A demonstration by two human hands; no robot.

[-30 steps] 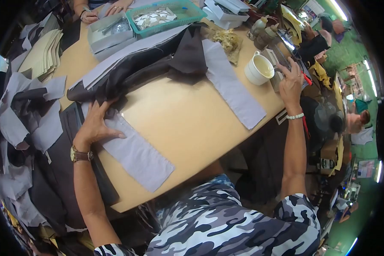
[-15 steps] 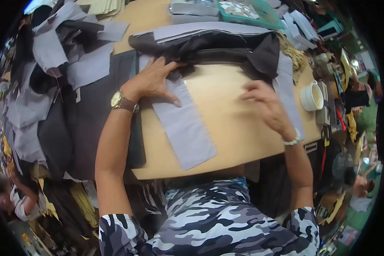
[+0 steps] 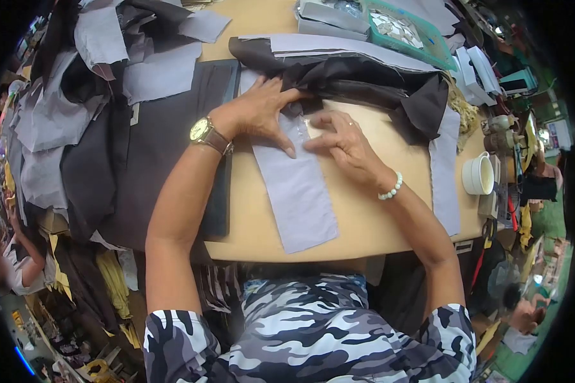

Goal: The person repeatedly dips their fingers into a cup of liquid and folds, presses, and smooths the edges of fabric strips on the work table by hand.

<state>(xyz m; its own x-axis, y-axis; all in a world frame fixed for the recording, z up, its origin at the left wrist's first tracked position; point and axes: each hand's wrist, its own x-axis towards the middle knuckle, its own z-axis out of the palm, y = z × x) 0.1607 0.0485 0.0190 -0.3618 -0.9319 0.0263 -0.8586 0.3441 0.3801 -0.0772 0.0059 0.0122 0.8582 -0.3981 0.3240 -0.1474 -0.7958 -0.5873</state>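
Beyond the spread left hand (image 3: 260,113), crumpled black fabric (image 3: 351,73) is overlapping a grey cloth strip (image 3: 300,204). Apart, the right hand (image 3: 352,152) is curling, grip unclear.

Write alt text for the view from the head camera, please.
A person's left hand spreads over a pale grey fabric strip on a wooden table, the right hand at its edge. Dark cloth lies beyond; a white cup stands at right, and grey and dark fabric pieces pile up at left.
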